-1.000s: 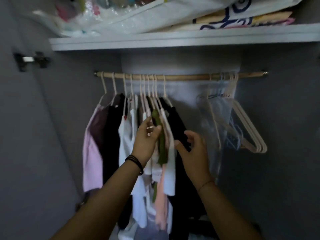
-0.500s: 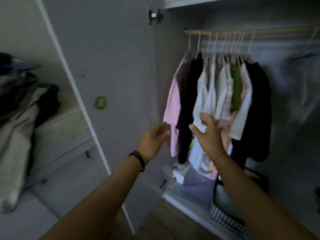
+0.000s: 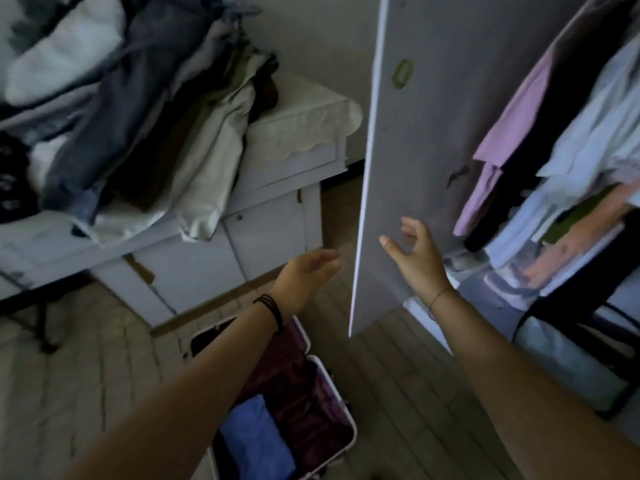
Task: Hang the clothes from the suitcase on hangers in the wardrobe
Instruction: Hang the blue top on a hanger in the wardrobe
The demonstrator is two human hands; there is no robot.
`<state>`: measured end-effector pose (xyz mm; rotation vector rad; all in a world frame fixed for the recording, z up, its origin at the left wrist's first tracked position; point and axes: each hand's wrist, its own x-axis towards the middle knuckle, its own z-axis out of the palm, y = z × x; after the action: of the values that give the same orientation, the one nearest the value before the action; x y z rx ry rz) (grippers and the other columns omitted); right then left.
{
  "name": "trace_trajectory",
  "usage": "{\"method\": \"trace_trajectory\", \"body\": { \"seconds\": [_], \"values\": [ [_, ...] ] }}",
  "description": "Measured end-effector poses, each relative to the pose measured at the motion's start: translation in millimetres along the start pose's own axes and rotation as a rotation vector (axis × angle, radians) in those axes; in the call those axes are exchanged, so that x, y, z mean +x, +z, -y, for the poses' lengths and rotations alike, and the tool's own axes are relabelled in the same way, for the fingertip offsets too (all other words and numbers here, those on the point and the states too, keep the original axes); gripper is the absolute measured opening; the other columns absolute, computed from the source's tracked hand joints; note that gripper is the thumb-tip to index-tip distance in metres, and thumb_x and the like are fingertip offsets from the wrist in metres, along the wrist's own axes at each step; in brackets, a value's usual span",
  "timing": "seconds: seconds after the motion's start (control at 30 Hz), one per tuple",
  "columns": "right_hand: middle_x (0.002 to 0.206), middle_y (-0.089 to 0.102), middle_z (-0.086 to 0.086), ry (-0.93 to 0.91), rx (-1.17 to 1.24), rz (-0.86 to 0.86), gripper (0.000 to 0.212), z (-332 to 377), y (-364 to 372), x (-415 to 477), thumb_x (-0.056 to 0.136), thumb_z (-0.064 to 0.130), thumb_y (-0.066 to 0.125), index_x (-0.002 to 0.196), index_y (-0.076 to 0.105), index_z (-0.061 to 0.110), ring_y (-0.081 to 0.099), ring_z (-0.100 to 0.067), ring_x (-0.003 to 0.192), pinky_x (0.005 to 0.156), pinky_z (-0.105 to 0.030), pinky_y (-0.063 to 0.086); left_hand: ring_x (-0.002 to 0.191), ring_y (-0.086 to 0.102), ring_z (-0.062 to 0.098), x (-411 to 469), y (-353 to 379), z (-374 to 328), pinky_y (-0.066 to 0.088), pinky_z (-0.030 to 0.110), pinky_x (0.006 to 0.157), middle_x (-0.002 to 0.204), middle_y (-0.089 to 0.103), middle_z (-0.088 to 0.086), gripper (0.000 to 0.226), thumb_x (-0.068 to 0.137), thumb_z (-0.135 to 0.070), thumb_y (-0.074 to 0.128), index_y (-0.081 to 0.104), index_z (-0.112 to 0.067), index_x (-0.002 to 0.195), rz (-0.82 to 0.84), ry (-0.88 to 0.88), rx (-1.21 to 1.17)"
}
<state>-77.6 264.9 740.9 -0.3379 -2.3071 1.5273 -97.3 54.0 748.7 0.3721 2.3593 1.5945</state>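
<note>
An open suitcase lies on the floor below my arms, with a folded blue garment and dark maroon clothes inside. On the right, the wardrobe holds hanging clothes: a pink top, a black garment and white shirts. My left hand hovers empty with relaxed fingers, left of the open wardrobe door. My right hand is also empty, fingers spread, in front of the door's inner face. Neither hand touches anything.
A white cabinet at the left carries a heap of clothes and a pillow. A dark bag and folded items sit on the wardrobe floor. The door's edge stands between my hands. Tiled floor surrounds the suitcase.
My view has swung left and down from the rail to the suitcase. Both hands have let go of the hung clothes and drawn back out of the wardrobe, empty.
</note>
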Motion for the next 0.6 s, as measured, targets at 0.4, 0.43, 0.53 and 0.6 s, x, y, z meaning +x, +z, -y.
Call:
{"method": "trace_trajectory", "body": {
  "seconds": [0.4, 0.43, 0.53, 0.6],
  "values": [
    [0.103, 0.058, -0.007, 0.187, 0.018, 0.578, 0.04, -103.0, 199.9, -81.6, 0.088, 0.025, 0.064, 0.121, 0.051, 0.007, 0.06, -0.014, 0.089, 0.067, -0.002, 0.043, 0.072, 0.065, -0.005, -108.3, -47.2, 213.3, 0.047, 0.008, 0.063, 0.085, 0.07, -0.005, 0.018, 0.092, -0.023, 0.058, 0.066, -0.014, 0.105, -0.334, -0.463, -0.202],
    [0.104, 0.059, -0.008, 0.205, 0.005, 0.62, 0.04, -118.9, 213.6, -91.9, 0.087, 0.025, 0.064, 0.121, 0.051, 0.008, 0.061, -0.016, 0.091, 0.068, -0.005, 0.044, 0.074, 0.065, -0.003, -118.0, -45.9, 237.6, 0.047, 0.009, 0.063, 0.085, 0.071, -0.005, 0.016, 0.092, -0.024, 0.058, 0.066, -0.016, 0.103, -0.362, -0.506, -0.209],
    [0.106, 0.06, -0.012, 0.276, -0.005, 0.689, 0.036, -173.0, 250.9, -121.7, 0.086, 0.026, 0.066, 0.115, 0.053, 0.011, 0.062, -0.021, 0.095, 0.072, -0.015, 0.047, 0.082, 0.064, 0.014, -148.0, -34.9, 314.8, 0.045, 0.014, 0.063, 0.084, 0.07, 0.0, 0.009, 0.092, -0.022, 0.059, 0.067, -0.02, 0.088, -0.478, -0.651, -0.275],
    [0.106, 0.06, -0.011, 0.316, -0.027, 0.719, 0.035, -211.5, 274.3, -141.9, 0.085, 0.026, 0.066, 0.114, 0.054, 0.012, 0.062, -0.02, 0.095, 0.075, -0.016, 0.047, 0.081, 0.062, 0.016, -168.0, -23.1, 368.0, 0.045, 0.015, 0.059, 0.08, 0.068, 0.001, 0.013, 0.092, -0.02, 0.059, 0.066, -0.019, 0.081, -0.532, -0.752, -0.305]
  ]
}}
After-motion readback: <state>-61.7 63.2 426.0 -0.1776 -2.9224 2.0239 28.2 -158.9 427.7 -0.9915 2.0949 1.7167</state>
